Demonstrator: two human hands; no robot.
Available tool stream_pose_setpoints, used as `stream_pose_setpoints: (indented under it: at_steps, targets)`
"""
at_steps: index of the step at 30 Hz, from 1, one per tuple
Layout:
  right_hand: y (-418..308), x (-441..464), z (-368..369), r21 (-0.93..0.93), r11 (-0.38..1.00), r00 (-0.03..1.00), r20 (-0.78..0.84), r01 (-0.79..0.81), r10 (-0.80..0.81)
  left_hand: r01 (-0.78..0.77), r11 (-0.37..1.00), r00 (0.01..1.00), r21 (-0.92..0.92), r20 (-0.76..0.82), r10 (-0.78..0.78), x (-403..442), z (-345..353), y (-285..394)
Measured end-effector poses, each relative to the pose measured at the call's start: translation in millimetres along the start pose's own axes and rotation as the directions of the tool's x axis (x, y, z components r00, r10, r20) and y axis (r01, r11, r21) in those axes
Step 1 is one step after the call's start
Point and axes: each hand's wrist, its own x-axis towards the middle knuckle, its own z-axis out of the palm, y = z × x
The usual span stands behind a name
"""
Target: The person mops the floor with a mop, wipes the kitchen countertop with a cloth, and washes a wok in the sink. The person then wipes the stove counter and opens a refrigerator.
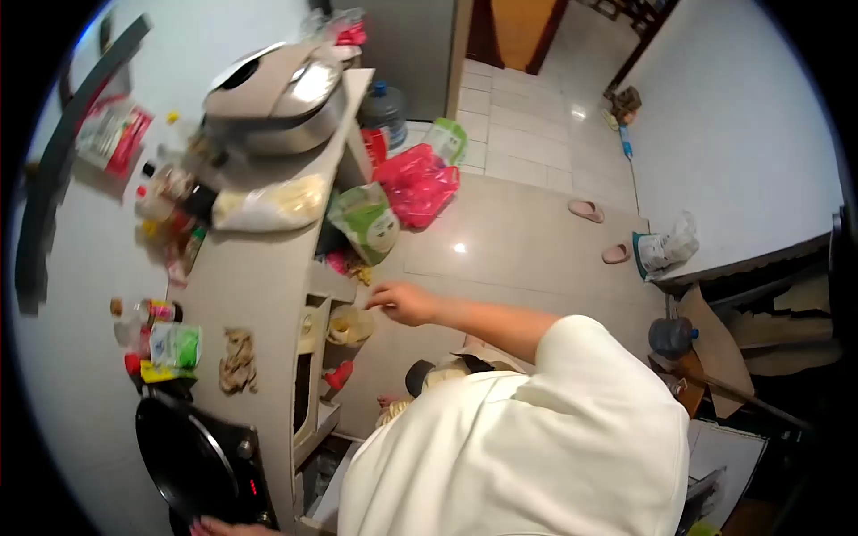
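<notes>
My right hand [404, 303] reaches out toward the counter side, above the floor, with its fingers apart and slightly bent. Nothing shows in it. Just below and beside its fingertips stands a small pale bin [350, 325] with something yellowish inside. My left hand [219, 527] shows only in part at the bottom edge, near the rim of a black wok [183, 456]. Its grip is cut off by the frame. The wok sits on a black induction cooker [253, 464] with a red lit display. A crumpled brown cloth or paper [238, 361] lies on the counter.
The counter [241, 268] carries a rice cooker [277, 98], a bag of pale food [271, 204], several bottles and seasoning packets [176, 345]. A pink plastic bag [418, 186], a green-white bag [365, 221] and a water jug [384, 112] stand on the floor. Slippers [586, 211] lie farther right.
</notes>
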Motion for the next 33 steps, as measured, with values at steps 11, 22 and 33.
stream_pose_setpoints:
  at_steps: [11,22,33]
  targets:
    - [158,-246,-212,0.199,0.690,0.633,-0.284,-0.696,0.720,0.305,0.881,0.394,-0.362,0.890,0.230,-204,293,230]
    - [278,-407,-286,0.721,0.013,-0.108,-0.122,-0.693,0.987,0.021,0.764,-0.118,-0.645,0.757,0.643,-319,531,430]
    - [314,-396,-363,0.863,-0.231,-0.238,0.133,-0.449,0.962,0.142,0.510,-0.406,-0.849,0.420,0.812,-414,708,697]
